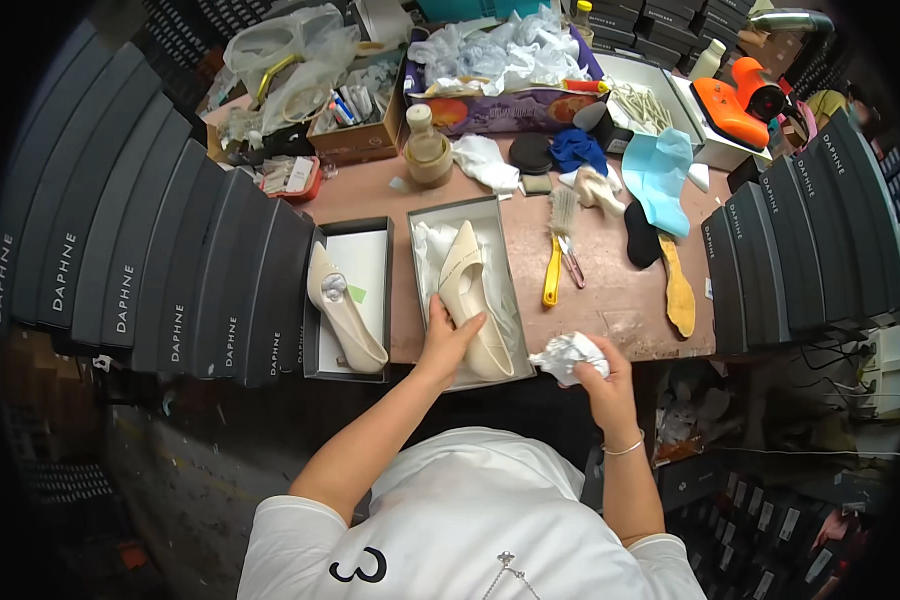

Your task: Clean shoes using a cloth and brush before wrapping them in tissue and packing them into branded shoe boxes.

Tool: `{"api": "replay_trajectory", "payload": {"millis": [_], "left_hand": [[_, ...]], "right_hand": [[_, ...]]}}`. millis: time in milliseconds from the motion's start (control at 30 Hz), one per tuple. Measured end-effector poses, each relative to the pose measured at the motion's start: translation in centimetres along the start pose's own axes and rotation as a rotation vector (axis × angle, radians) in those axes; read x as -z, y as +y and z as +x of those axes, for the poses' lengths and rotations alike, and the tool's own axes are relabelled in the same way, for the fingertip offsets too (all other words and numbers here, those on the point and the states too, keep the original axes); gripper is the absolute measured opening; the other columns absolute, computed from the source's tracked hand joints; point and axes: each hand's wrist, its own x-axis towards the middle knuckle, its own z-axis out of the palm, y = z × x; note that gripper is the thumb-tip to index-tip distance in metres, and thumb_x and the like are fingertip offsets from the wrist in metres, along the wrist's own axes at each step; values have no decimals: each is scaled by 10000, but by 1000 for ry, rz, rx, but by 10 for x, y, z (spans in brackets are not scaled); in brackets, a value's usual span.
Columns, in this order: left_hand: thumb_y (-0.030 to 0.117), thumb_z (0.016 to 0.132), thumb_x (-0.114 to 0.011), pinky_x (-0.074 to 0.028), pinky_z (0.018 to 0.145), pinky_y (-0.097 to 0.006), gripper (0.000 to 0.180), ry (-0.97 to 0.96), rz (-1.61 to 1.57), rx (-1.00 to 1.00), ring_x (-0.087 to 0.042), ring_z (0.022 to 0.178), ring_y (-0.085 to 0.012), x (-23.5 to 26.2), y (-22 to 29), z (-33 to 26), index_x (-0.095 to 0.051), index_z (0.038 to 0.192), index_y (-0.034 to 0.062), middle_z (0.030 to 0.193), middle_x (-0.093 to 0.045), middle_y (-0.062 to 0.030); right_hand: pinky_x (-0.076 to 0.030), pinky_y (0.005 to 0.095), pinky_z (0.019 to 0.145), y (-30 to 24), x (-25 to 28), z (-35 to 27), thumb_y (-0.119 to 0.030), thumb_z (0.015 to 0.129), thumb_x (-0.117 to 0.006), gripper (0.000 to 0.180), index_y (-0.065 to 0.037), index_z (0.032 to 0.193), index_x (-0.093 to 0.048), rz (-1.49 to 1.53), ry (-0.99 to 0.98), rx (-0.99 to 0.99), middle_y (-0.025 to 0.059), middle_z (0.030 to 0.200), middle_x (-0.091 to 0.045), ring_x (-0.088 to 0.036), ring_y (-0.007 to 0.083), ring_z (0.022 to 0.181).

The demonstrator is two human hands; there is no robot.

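My left hand point(452, 338) grips a cream pointed-toe shoe point(497, 357) by its side, over an open shoe box point(500, 235) lined with white tissue. The toe points away from me. In my right hand point(600, 378) is a crumpled wad of white paper point(568, 355), held just right of that box. A matching cream shoe point(355, 325) lies in the box lid point(372, 240) to the left, with a small crumpled ball point(334, 288) in its opening.
Stacked dark shoe boxes point(185, 250) wall the left side, and more boxes point(785, 235) the right. On the table lie a yellow-handled brush point(552, 268), a small knife point(572, 265), a yellow strip point(678, 290), a black pad point(642, 236) and a bottle point(428, 155). A paper-filled carton point(505, 112) stands behind.
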Motion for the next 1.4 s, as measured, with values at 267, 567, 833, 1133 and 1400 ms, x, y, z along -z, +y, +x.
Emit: {"api": "replay_trajectory", "payload": {"millis": [267,567,833,1133,1400], "left_hand": [[-69,761,-541,-433,946,-325,772,12,-31,-147,-541,1094,-237,-2,10,3,-196,1444,35,1239,-513,-152],[-37,804,-483,-478,888,-314,775,-183,-171,-90,-524,1096,-193,9,54,-23,-123,1478,96,1287,-445,-129],[9,762,-542,-469,968,-364,813,-266,-343,-9,-485,1212,-227,12,81,-34,-170,1475,128,1342,-417,-126],[-46,770,-485,-448,882,-275,905,-273,-239,-15,-459,1128,-176,-2,64,-50,25,1504,89,1336,-384,-146],[-57,751,-485,-421,965,-311,932,-228,-330,-50,-445,1190,-204,-6,55,-50,34,1508,108,1362,-356,-146]], "right_hand": [[-480,312,789,-6,-57,84,-129,776,-716,355,-44,1079,-551,-546,-192,465,94,967,-582,-583,212,906],[-500,412,755,-26,-125,110,-74,716,-686,344,-89,1019,-523,-1231,-265,743,116,956,-521,-572,308,903],[-491,383,812,-50,-118,90,-103,681,-751,416,-74,1048,-556,-1085,-424,714,131,1033,-521,-557,317,959],[-506,345,747,-40,-110,86,-82,727,-634,262,-68,980,-567,-1373,-381,775,121,977,-506,-556,290,926],[-481,400,804,-30,-101,94,-142,666,-759,412,-52,1017,-561,-1058,-315,810,138,1067,-529,-549,331,936]]}}
